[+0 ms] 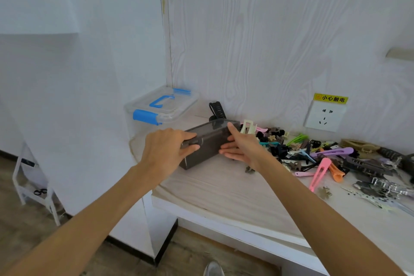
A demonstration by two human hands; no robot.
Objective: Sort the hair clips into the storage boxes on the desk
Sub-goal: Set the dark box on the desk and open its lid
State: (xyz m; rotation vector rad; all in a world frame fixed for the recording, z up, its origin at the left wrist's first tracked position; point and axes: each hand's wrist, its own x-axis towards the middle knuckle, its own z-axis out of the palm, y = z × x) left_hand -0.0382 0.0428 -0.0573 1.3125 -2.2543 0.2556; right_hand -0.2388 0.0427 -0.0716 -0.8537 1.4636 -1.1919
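A dark grey translucent storage box (pixel 209 141) with its lid on stands on the desk (pixel 224 188) near the left end. My left hand (pixel 167 149) grips its near left corner, thumb and fingers around the lid's edge. On the box's right side rests my right hand (pixel 243 144), fingers spread flat against it. A clear storage box with blue latches and handle (pixel 161 107) stands behind, in the corner. A heap of mixed hair clips (pixel 331 159) in many colours covers the desk to the right.
A black claw clip (pixel 216 110) stands by the wall behind the grey box. A wall socket (pixel 324 116) with a yellow warning label sits above the clips. Below left stands a white stool (pixel 33 186). The desk's front edge runs diagonally.
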